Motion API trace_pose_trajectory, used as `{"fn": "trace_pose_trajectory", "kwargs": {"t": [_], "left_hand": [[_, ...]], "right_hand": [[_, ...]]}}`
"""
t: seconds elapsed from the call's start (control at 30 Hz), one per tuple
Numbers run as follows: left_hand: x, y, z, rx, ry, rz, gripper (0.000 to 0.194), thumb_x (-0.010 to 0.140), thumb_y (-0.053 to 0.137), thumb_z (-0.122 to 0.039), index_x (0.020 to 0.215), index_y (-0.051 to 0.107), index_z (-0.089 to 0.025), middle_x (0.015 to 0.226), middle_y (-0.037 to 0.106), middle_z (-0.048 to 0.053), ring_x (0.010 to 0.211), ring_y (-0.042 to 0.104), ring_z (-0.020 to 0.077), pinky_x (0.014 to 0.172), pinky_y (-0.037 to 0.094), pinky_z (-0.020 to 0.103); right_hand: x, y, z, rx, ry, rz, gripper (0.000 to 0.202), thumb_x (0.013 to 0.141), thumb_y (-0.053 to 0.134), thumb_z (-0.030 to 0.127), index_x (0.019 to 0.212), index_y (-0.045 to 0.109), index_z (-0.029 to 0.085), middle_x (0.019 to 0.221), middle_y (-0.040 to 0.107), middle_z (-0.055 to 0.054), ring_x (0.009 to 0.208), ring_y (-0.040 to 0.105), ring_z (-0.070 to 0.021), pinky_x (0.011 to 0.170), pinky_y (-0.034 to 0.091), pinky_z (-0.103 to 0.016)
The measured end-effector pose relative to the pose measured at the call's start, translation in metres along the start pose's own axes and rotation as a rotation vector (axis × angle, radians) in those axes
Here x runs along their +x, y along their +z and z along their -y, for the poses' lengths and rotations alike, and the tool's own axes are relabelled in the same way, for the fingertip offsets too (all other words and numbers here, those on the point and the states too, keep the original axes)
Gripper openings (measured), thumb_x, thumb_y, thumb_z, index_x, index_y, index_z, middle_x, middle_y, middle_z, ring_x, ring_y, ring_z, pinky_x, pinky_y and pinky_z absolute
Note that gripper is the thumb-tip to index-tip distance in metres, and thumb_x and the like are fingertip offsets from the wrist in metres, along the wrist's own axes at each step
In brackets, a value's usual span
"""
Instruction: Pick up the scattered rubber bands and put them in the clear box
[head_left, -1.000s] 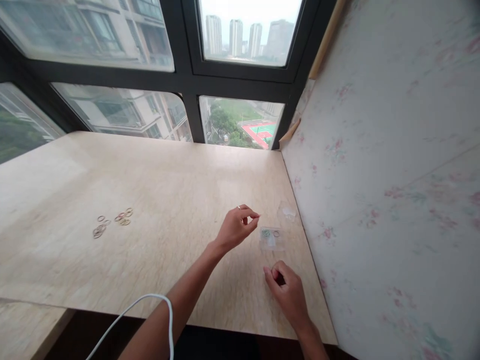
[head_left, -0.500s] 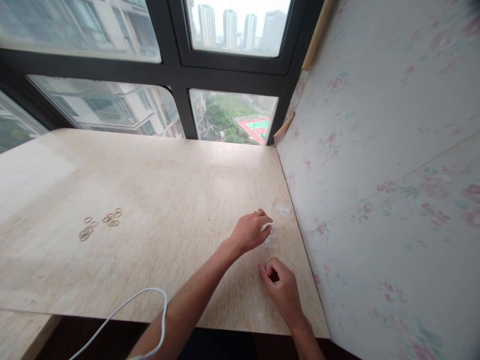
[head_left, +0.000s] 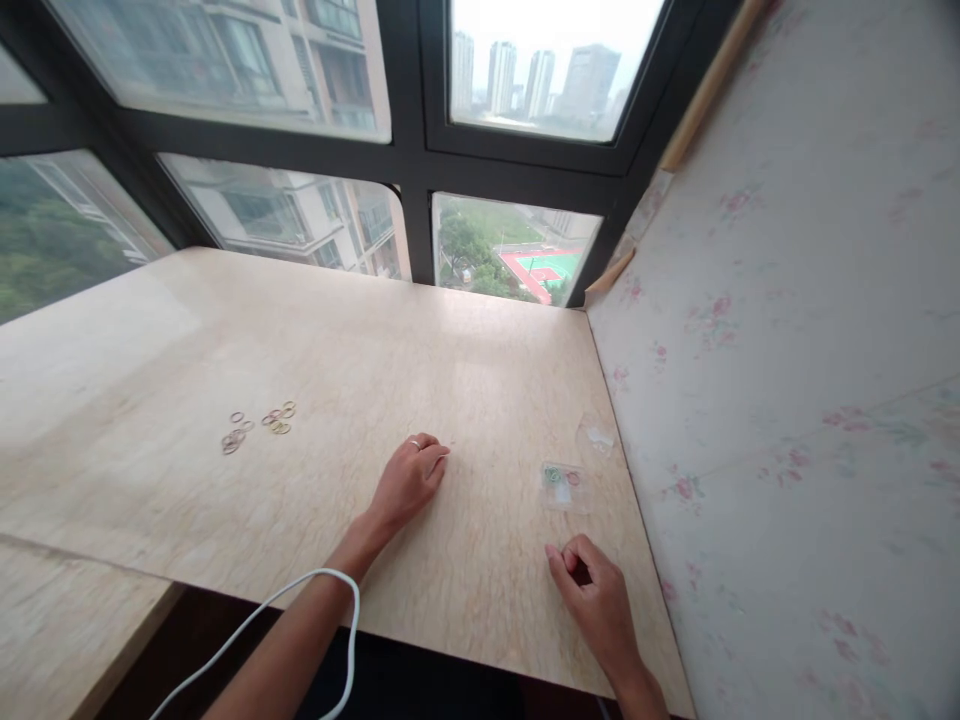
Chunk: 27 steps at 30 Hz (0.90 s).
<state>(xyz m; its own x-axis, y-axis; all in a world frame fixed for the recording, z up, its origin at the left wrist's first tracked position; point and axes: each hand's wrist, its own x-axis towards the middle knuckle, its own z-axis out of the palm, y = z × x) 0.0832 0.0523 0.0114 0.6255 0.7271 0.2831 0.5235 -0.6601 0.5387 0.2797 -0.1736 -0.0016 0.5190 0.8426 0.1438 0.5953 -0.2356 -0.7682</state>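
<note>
My left hand (head_left: 409, 478) is closed in a pinch over the middle of the pale table; what it holds, if anything, is too small to name. At the right, my right hand (head_left: 596, 600) rests with its fingers curled, just below a small clear plastic box (head_left: 566, 500). Green rings (head_left: 553, 475) and a reddish ring (head_left: 573, 479) lie in that box. A clear plastic piece (head_left: 596, 436) is behind it, near the wall. Two loose groups of small rings lie at the left: brownish ones (head_left: 232, 440) and yellowish and reddish ones (head_left: 280, 415).
The marble-patterned table (head_left: 337, 340) runs back to dark-framed windows (head_left: 517, 170). A flower-patterned wall (head_left: 787, 400) bounds its right side. A white cable (head_left: 262, 605) loops over my left forearm near the front edge.
My left hand has moved left, away from the clear box, uncovering the rings in it. My right hand has stayed curled beside the box. The view has shifted somewhat.
</note>
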Motion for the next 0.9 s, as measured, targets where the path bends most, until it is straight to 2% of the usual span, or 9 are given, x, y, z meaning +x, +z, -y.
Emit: {"fn": "trace_pose_trajectory", "kwargs": {"t": [0.1,0.2,0.33,0.47,0.6,0.73,0.83,0.9], "left_hand": [[-0.020,-0.025,0.032,0.076,-0.065,-0.079,0.020,0.087,0.049,-0.019,0.093,0.068,-0.018,0.096,0.063,0.008,0.091,0.058,0.0210,0.082,0.048,0.036],[-0.038,-0.041,0.052,0.079,-0.153,-0.132,0.020,0.088,0.048,-0.019,0.093,0.067,-0.018,0.092,0.064,0.007,0.086,0.059,0.0200,0.079,0.048,0.035],[-0.051,-0.047,0.060,0.024,-0.182,-0.126,0.020,0.088,0.048,-0.018,0.091,0.068,-0.018,0.086,0.063,0.006,0.082,0.058,0.0184,0.076,0.047,0.032],[-0.052,-0.046,0.059,0.011,-0.170,-0.105,0.020,0.086,0.049,-0.013,0.085,0.069,-0.018,0.082,0.064,0.006,0.081,0.058,0.0188,0.076,0.044,0.032],[-0.052,-0.046,0.062,-0.057,-0.154,-0.141,0.017,0.083,0.051,-0.012,0.081,0.068,-0.018,0.078,0.063,0.005,0.079,0.057,0.0183,0.074,0.042,0.031],[-0.054,-0.045,0.066,-0.116,-0.172,-0.187,0.016,0.078,0.053,-0.008,0.077,0.066,-0.017,0.073,0.062,0.004,0.073,0.056,0.0179,0.068,0.040,0.030],[-0.056,-0.044,0.068,-0.175,-0.193,-0.217,0.017,0.077,0.053,-0.007,0.082,0.066,-0.017,0.075,0.062,0.004,0.075,0.055,0.0177,0.069,0.040,0.029],[-0.057,-0.045,0.068,-0.204,-0.196,-0.228,0.017,0.077,0.052,-0.007,0.082,0.065,-0.017,0.076,0.061,0.004,0.075,0.055,0.0170,0.070,0.040,0.029]], "right_hand": [[-0.001,-0.001,0.004,0.166,0.091,-0.002,0.038,0.083,0.059,0.043,0.061,0.035,0.023,0.057,0.034,0.006,0.050,0.035,-0.0107,0.047,0.032,-0.022],[0.000,0.002,0.016,0.292,0.154,0.031,0.038,0.080,0.062,0.045,0.062,0.038,0.022,0.058,0.035,0.006,0.050,0.035,-0.0101,0.045,0.031,-0.021],[0.011,0.021,0.051,0.309,0.111,0.244,0.030,0.082,0.062,0.045,0.068,0.049,0.021,0.062,0.043,0.004,0.054,0.041,-0.0111,0.048,0.035,-0.022],[0.040,0.054,0.104,0.306,0.017,0.427,0.024,0.084,0.059,0.044,0.078,0.054,0.021,0.066,0.051,0.002,0.057,0.046,-0.0119,0.049,0.037,-0.022],[0.084,0.103,0.166,0.317,-0.139,0.544,0.023,0.085,0.059,0.042,0.094,0.058,0.021,0.065,0.053,0.003,0.057,0.048,-0.0116,0.051,0.039,-0.022],[0.130,0.172,0.225,0.262,-0.376,0.659,0.026,0.086,0.057,0.037,0.105,0.059,0.019,0.064,0.055,0.004,0.058,0.051,-0.0116,0.057,0.041,-0.023],[0.158,0.228,0.261,0.001,-0.584,0.680,0.029,0.088,0.053,0.032,0.113,0.061,0.020,0.063,0.057,0.004,0.058,0.053,-0.0114,0.061,0.041,-0.024],[0.170,0.260,0.278,-0.297,-0.728,0.693,0.032,0.090,0.050,0.029,0.119,0.060,0.021,0.071,0.064,0.001,0.065,0.057,-0.0128,0.064,0.041,-0.024]]}}
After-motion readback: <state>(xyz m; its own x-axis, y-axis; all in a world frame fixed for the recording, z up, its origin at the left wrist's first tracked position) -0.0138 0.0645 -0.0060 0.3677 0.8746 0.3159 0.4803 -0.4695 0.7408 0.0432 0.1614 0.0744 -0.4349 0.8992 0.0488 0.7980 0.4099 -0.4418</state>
